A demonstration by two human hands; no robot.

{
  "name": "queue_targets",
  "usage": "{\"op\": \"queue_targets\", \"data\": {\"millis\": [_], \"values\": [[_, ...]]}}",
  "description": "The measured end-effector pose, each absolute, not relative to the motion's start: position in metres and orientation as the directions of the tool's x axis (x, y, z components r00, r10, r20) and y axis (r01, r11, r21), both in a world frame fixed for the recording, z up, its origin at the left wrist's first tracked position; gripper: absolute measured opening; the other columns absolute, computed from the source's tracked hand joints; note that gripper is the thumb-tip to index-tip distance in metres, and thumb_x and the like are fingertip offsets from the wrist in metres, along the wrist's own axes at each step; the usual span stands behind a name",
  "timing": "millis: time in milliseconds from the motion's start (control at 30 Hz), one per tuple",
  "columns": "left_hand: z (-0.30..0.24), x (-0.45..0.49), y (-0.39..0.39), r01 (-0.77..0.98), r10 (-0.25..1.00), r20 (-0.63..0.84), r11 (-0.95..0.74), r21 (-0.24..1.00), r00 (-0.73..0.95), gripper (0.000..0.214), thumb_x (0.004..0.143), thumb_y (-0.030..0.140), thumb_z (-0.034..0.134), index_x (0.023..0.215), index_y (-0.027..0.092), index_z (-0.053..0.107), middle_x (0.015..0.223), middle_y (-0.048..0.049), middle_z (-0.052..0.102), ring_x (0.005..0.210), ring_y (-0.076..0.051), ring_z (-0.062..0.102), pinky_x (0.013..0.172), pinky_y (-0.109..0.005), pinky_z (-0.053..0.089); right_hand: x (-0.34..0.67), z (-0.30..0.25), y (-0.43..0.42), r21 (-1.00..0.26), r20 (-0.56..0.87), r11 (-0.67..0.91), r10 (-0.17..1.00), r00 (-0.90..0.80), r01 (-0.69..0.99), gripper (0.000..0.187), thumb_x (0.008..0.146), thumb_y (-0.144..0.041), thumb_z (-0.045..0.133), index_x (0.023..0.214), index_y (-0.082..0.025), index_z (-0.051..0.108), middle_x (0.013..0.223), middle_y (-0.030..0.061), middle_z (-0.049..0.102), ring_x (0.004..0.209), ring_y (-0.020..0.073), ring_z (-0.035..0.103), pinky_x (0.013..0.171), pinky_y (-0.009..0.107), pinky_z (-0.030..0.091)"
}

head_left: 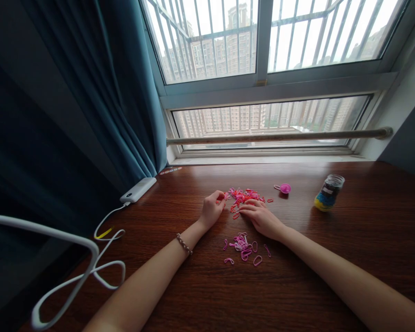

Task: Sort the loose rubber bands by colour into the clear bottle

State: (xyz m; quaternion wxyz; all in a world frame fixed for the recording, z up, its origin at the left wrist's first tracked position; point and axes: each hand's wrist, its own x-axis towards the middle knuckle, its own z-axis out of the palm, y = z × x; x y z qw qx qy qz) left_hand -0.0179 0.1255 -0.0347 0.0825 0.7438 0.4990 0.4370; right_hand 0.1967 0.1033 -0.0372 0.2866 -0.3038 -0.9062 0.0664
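— Where was the heap of red and pink bands point(244, 196) found?
— At mid-desk point(366, 258), partly covered by the right hand point(261, 217), which was laid flat and released on its near edge. The left hand point(212, 210) was clenched, and a pink band point(225, 196) was pinched at the heap's left edge.
— What was set around it?
— A smaller pile of pink bands point(244, 244) lay nearer, a pink lid point(285, 188) and a jar point(328, 192) to the right, and a power bank point(138, 190) to the left.

Red-pink band heap point(244, 196), scattered flat; pink band heap point(242, 244) nearer.
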Motion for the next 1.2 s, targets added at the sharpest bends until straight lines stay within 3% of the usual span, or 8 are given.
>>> {"op": "queue_targets", "data": {"millis": [167,333,467,600,733,900,1033,1200], "values": [[-0.031,-0.009,0.112,0.647,0.713,0.645,-0.633,0.424,0.275,0.012,0.083,0.023,0.045,0.083,0.017,0.056,0.082,-0.0042,0.064,0.079,-0.014,0.059,0.076,-0.029,0.047,0.197,-0.044,0.107,-0.299,0.491,0.797,0.6,-0.632,0.524,0.035,0.08,-0.006,0.041,0.105,-0.02,0.061,0.104,0.0073,0.061,0.105,0.022,0.045,0.091,0.042,0.037],[-0.021,0.013,0.08,0.34,0.322,0.52,-0.938,0.065,0.791,0.02,0.083,0.019,0.039,0.092,0.019,0.056,0.087,-0.0076,0.065,0.086,-0.017,0.059,0.08,-0.033,0.046,0.197,-0.047,0.11,-0.335,0.541,0.788,0.609,-0.579,0.516,0.029,0.078,-0.007,0.045,0.097,-0.019,0.064,0.095,0.0079,0.062,0.097,0.021,0.049,0.087,0.04,0.04],[-0.018,0.02,0.068,0.156,0.136,0.411,-0.988,-0.016,0.902,0.023,0.08,0.02,0.039,0.094,0.02,0.056,0.085,-0.0084,0.065,0.082,-0.018,0.06,0.077,-0.033,0.047,0.197,-0.049,0.112,-0.405,0.615,0.775,0.623,-0.483,0.485,0.035,0.076,-0.004,0.042,0.101,-0.019,0.063,0.099,0.0088,0.06,0.095,0.02,0.052,0.085,0.039,0.043],[-0.022,0.011,0.079,0.344,0.335,0.516,-0.935,0.083,0.788,0.025,0.078,0.016,0.038,0.095,0.017,0.056,0.088,-0.0087,0.064,0.089,-0.019,0.057,0.083,-0.036,0.044,0.199,-0.046,0.113,-0.529,0.644,0.728,0.679,-0.351,0.437,0.037,0.075,-0.004,0.039,0.097,-0.018,0.064,0.099,0.0082,0.062,0.092,0.0183,0.056,0.083,0.035,0.046],[-0.028,-0.003,0.103,0.709,0.703,0.608,-0.636,0.305,0.369,0.027,0.074,0.008,0.038,0.089,0.018,0.058,0.089,-0.0073,0.062,0.092,-0.02,0.053,0.086,-0.038,0.042,0.202,-0.033,0.104,-0.636,0.653,0.67,0.732,-0.194,0.384,0.032,0.072,-0.006,0.04,0.079,-0.019,0.068,0.084,0.0053,0.066,0.082,0.0173,0.061,0.077,0.031,0.048],[-0.039,-0.013,0.129,0.822,0.86,0.475,-0.401,0.404,0.186,0.028,0.072,0.008,0.042,0.085,0.02,0.063,0.103,-0.0053,0.061,0.105,-0.022,0.048,0.094,-0.044,0.037,0.199,-0.024,0.086,-0.664,0.606,0.714,0.688,-0.4,0.222,0.032,0.072,-0.004,0.036,0.062,-0.018,0.064,0.067,0.002,0.065,0.066,0.0139,0.061,0.067,0.027,0.05],[-0.046,-0.014,0.134,0.82,0.921,0.353,-0.327,0.47,0.164,0.034,0.075,0.008,0.039,0.091,0.023,0.064,0.111,-0.0028,0.06,0.114,-0.024,0.045,0.097,-0.055,0.028,0.194,-0.031,0.09,-0.534,0.623,0.771,0.637,-0.454,0.348,0.038,0.072,-0.002,0.037,0.089,-0.02,0.065,0.091,0.0046,0.066,0.09,0.0173,0.059,0.083,0.035,0.046],[-0.046,-0.013,0.133,0.809,0.9,0.399,-0.363,0.462,0.176,0.037,0.076,0.005,0.037,0.097,0.022,0.062,0.111,-0.0049,0.059,0.113,-0.023,0.046,0.098,-0.054,0.029,0.189,-0.047,0.11,-0.378,0.572,0.685,0.701,-0.425,0.623,0.042,0.081,-0.016,0.045,0.122,-0.023,0.048,0.127,0.0081,0.048,0.124,0.0238,0.031,0.101,0.048,0.028]]}}
